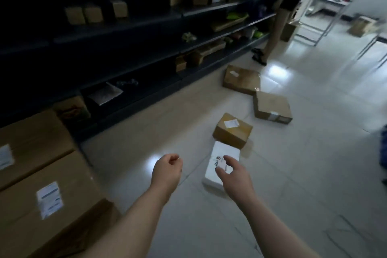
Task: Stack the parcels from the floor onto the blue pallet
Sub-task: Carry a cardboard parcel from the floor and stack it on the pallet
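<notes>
Big cartons (pixel 41 174) on the left wore white labels, way too blurry to read, and dark shelving (pixel 125 33) ran behind them. The left hand (pixel 166 168) hung loosely curled, holding nothing. The white parcel (pixel 226 151) lay flat on the floor with dark handwriting I couldn't make out. The right hand (pixel 234 178) was over it, fingers spread, gripping nothing. Just beyond sat a small brown parcel (pixel 232 132) with a white sticker, then a flat brown parcel (pixel 272 108). The tiled floor (pixel 293 195) was pale and glossy.
</notes>
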